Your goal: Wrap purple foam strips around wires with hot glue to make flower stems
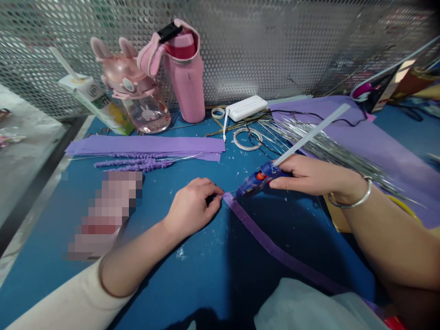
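Note:
In my right hand point(299, 174) is a blue glue gun point(252, 183), with a long white glue stick point(312, 134) poking out of its back. Its nozzle points down at the near end of a narrow purple strip point(257, 231), which runs across the blue table toward my lap. My left hand point(195, 204) pinches at that same end of the strip, thumb and forefinger close together. A thin wire shows between the fingertips and the nozzle. Whether the nozzle touches the strip I cannot tell.
Behind my left hand lie purple paper strips point(147, 144) and purple fuzzy stems point(137, 162). A pink bottle point(187, 82), a rabbit-eared cup point(147, 110) and a drink carton point(98, 107) stand at the back. A white power bank point(247, 108), tape ring point(247, 139) and wire bundle point(319, 142) are farther right.

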Tool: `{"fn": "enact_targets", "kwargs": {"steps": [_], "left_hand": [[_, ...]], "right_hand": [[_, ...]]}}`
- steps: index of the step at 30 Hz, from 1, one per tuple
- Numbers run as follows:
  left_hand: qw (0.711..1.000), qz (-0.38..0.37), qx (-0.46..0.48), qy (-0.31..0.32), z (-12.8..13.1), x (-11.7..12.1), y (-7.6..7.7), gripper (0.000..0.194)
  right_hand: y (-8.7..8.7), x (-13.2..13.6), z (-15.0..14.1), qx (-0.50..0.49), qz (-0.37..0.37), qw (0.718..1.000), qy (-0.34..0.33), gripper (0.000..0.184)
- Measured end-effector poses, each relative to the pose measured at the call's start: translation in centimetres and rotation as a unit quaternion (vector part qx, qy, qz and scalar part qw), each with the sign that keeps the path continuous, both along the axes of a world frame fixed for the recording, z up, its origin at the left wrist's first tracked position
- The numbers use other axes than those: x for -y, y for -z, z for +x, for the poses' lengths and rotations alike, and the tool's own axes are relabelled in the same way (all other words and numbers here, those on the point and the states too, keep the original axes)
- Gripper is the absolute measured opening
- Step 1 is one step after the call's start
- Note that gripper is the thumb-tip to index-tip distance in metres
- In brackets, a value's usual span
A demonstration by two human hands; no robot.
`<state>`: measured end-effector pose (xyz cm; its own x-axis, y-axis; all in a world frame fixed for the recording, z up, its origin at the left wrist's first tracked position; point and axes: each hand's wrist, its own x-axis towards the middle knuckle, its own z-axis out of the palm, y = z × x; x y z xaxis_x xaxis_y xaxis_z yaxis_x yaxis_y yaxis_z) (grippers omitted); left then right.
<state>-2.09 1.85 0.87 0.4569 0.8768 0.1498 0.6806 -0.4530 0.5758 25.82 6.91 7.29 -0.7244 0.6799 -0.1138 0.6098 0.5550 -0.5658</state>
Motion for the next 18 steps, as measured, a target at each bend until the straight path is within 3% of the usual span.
{"fn": "enact_targets", "kwargs": {"steps": [18], "left_hand": [[1.000,0.005,-0.002,0.003,0.07,-0.04,0.14,0.016]], "right_hand": [[-0.35,0.50,-0.82,0.019,0.039,0.999,0.003,0.033]]}}
